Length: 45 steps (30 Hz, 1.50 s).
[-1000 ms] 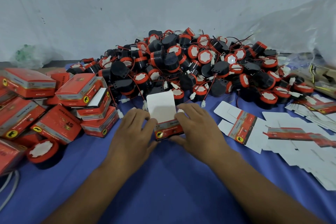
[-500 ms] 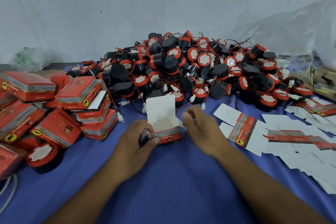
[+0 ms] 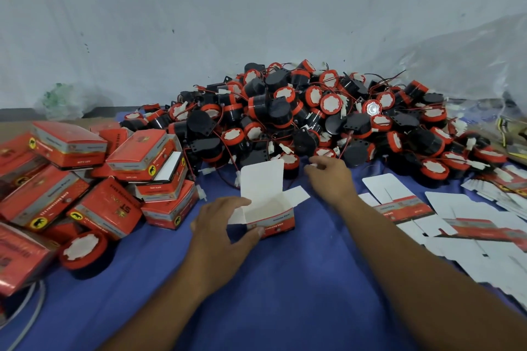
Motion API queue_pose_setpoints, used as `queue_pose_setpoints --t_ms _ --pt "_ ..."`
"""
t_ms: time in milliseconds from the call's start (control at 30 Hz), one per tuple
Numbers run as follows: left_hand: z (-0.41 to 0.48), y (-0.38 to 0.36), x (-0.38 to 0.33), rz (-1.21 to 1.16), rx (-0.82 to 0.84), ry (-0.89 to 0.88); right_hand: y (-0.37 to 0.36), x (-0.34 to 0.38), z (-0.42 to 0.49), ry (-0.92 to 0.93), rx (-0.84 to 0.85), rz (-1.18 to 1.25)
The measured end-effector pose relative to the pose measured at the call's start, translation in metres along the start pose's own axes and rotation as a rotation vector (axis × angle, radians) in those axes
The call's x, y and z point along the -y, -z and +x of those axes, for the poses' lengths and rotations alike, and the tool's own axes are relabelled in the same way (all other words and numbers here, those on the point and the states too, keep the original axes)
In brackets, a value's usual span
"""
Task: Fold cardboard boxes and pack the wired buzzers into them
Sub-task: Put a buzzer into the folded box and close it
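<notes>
A small red and white cardboard box (image 3: 271, 215) stands open on the blue cloth, its white lid flap upright and its inside showing no buzzer. My left hand (image 3: 221, 225) grips the box's left end, thumb on the front face. Beyond the box, my right hand (image 3: 330, 177) reaches with loosely curled fingers to the near edge of a big pile of black and red wired buzzers (image 3: 313, 120). Whether those fingers touch a buzzer, I cannot tell.
Several closed red boxes (image 3: 94, 179) are stacked at the left, with one loose buzzer (image 3: 82, 251) in front of them. Flat unfolded box blanks (image 3: 445, 219) are spread at the right. Behind the pile hangs a white plastic sheet (image 3: 256, 8).
My right hand has let go of the box and moved away toward the buzzer pile. The box now stands open, held only by my left hand.
</notes>
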<state>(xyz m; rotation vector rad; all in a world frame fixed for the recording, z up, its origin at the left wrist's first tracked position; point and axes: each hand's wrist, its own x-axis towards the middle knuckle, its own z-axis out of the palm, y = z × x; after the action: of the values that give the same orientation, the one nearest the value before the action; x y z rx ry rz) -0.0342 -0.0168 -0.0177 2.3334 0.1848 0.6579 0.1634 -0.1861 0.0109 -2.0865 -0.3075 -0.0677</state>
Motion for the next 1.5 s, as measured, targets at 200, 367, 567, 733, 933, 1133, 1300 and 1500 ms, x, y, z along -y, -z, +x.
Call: queue_pose_setpoints --t_ms 200,367,567,733,933,1133,1300,1500 --pt "0.001 0.0 -0.002 -0.04 -0.026 0.015 0.025 0.022 -0.068 0.239 0.021 0.223" --pt "0.0 0.001 -0.001 -0.058 -0.007 -0.007 0.051 0.043 -0.112 0.412 -0.041 0.432" --pt "0.0 0.0 0.0 -0.127 0.029 0.007 0.059 0.016 -0.093 0.263 -0.061 0.225" --pt "0.0 -0.001 -0.002 -0.138 0.022 -0.022 0.045 -0.018 -0.079 0.369 0.145 -0.571" --pt "-0.001 -0.001 -0.004 -0.139 0.043 -0.034 0.046 -0.022 -0.07 0.181 -0.001 -0.862" --pt "-0.002 -0.001 -0.005 -0.142 0.064 -0.037 0.077 -0.036 -0.058 0.031 -0.103 -0.869" --pt "-0.001 -0.001 -0.003 -0.148 0.074 -0.051 0.086 -0.043 -0.052 -0.024 -0.085 -0.658" --pt "-0.002 -0.001 -0.003 -0.127 0.076 -0.063 0.083 -0.012 -0.067 0.175 -0.274 -0.014"
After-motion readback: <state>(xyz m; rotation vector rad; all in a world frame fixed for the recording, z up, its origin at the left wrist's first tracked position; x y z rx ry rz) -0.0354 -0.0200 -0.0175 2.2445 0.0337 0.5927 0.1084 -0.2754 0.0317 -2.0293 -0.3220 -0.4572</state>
